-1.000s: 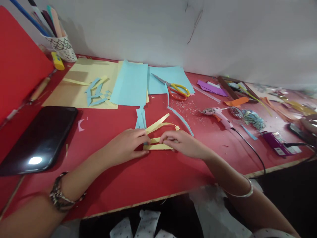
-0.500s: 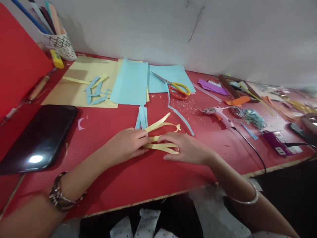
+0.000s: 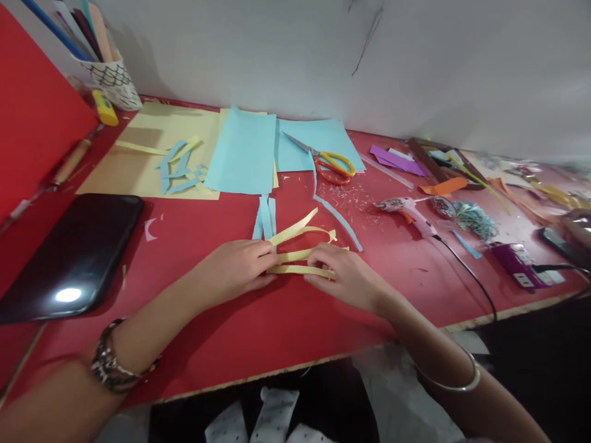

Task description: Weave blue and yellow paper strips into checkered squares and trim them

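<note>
At the middle of the red table, my left hand (image 3: 242,266) is closed over the crossing of several paper strips. Out of its right side fan yellow paper strips (image 3: 295,253), and blue paper strips (image 3: 264,218) stick out beyond its far side. How the strips cross is hidden under the fingers. My right hand (image 3: 339,271) pinches the nearest yellow strips close to their free ends, a short way right of the left hand. A loose blue strip (image 3: 339,223) lies curved beyond the right hand, with scissors (image 3: 335,166) at its far end.
A black phone-like slab (image 3: 74,255) lies at left. Blue sheets (image 3: 244,154) and a yellow sheet (image 3: 203,117) with woven strips (image 3: 178,169) lie at the back. Rightward are a pink glue gun (image 3: 410,212), a purple power strip (image 3: 519,264) and another person's hand (image 3: 579,224).
My right hand has drawn its fingers in from a spread pose and closed on the nearest yellow strips, bringing them together. My left hand stays put.
</note>
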Demonstrator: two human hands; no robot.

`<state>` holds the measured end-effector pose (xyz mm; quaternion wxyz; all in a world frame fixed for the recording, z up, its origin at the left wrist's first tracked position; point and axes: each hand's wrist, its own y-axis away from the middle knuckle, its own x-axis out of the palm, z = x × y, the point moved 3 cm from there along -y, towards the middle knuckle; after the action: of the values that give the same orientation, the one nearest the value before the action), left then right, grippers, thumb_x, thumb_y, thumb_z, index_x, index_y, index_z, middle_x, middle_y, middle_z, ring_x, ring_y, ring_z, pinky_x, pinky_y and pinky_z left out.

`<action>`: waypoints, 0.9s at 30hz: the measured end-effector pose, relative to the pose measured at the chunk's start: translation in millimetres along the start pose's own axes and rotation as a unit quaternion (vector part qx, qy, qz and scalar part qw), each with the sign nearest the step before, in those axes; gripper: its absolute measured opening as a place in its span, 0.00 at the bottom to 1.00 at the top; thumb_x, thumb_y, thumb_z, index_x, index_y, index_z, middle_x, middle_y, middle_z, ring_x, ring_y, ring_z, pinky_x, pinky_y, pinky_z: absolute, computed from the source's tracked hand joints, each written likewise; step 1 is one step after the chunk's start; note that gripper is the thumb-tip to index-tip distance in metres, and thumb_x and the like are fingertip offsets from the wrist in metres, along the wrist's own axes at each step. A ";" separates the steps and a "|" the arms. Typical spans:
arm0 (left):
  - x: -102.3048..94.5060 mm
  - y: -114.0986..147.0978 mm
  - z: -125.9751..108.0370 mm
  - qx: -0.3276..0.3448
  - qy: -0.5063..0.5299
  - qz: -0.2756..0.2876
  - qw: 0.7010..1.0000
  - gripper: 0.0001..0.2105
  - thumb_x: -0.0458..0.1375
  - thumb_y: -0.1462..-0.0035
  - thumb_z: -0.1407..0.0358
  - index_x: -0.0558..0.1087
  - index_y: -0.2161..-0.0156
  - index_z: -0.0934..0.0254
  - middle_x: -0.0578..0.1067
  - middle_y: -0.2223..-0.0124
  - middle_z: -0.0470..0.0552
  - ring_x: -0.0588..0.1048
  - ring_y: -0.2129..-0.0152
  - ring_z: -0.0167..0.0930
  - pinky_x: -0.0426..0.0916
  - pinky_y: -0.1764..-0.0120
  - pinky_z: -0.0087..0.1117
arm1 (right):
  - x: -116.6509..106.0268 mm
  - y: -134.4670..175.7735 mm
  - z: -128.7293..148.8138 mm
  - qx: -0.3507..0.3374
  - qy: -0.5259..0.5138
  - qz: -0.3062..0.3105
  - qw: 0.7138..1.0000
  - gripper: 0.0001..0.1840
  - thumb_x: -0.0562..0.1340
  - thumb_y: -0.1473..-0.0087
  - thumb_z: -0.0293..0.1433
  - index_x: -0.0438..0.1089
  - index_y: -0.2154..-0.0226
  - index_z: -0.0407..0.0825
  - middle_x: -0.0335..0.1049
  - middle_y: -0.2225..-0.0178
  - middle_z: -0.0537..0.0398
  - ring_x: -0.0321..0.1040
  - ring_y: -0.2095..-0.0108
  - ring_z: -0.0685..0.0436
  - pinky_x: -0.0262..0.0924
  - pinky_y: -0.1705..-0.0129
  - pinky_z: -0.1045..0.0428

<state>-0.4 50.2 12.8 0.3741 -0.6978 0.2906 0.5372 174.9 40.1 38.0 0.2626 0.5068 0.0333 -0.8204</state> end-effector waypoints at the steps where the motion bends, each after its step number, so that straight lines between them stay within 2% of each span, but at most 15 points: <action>1: 0.0 0.3 0.1 -0.002 0.001 0.000 1.000 0.08 0.49 0.42 0.67 0.70 0.67 0.65 0.72 0.70 0.48 0.70 0.76 0.27 0.62 0.74 0.26 | 0.3 0.3 -1.5 0.003 -0.012 -0.004 1.000 0.10 0.56 0.49 0.30 0.56 0.78 0.48 0.58 0.75 0.60 0.54 0.76 0.54 0.48 0.73 0.56; 4: 0.5 1.0 0.7 -0.004 0.004 0.005 1.000 0.10 0.47 0.40 0.66 0.70 0.67 0.65 0.72 0.69 0.49 0.70 0.75 0.27 0.62 0.75 0.25 | 0.6 0.8 -7.3 0.014 -0.046 -0.007 0.999 0.12 0.57 0.50 0.31 0.54 0.80 0.48 0.55 0.79 0.62 0.51 0.78 0.55 0.45 0.75 0.56; 11: 1.6 1.8 3.2 -0.006 0.026 -0.012 1.000 0.13 0.44 0.38 0.66 0.70 0.67 0.66 0.72 0.68 0.50 0.71 0.73 0.28 0.64 0.73 0.26 | -0.8 1.5 -13.6 0.019 -0.109 0.010 0.994 0.12 0.60 0.53 0.37 0.57 0.77 0.48 0.55 0.79 0.64 0.51 0.78 0.55 0.45 0.75 0.56; 18: 5.2 0.3 7.7 -0.056 0.106 0.016 0.993 0.12 0.45 0.39 0.67 0.70 0.61 0.66 0.72 0.66 0.51 0.72 0.71 0.27 0.67 0.68 0.27 | 0.4 1.9 -18.4 0.061 -0.143 0.000 0.988 0.13 0.57 0.51 0.39 0.59 0.79 0.48 0.53 0.81 0.64 0.49 0.80 0.55 0.44 0.77 0.56; 24: 3.9 0.3 6.3 -0.067 0.087 0.015 0.994 0.12 0.46 0.40 0.67 0.70 0.58 0.65 0.73 0.64 0.51 0.73 0.70 0.29 0.67 0.69 0.27 | -2.3 2.3 -20.9 0.116 -0.255 0.043 0.959 0.14 0.55 0.52 0.40 0.60 0.80 0.48 0.57 0.81 0.62 0.51 0.82 0.55 0.47 0.79 0.56; 27: 2.8 1.1 6.7 -0.064 0.070 0.012 0.995 0.12 0.45 0.39 0.65 0.69 0.57 0.65 0.74 0.64 0.51 0.73 0.69 0.29 0.66 0.71 0.26 | -2.2 2.7 -22.4 0.132 -0.279 0.036 0.951 0.13 0.55 0.52 0.38 0.60 0.81 0.48 0.61 0.81 0.61 0.51 0.83 0.56 0.48 0.80 0.57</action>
<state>-4.1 55.2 8.9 0.3009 -0.7525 0.2898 0.5090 195.2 45.8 29.6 0.2216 0.2888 -0.1676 -0.9162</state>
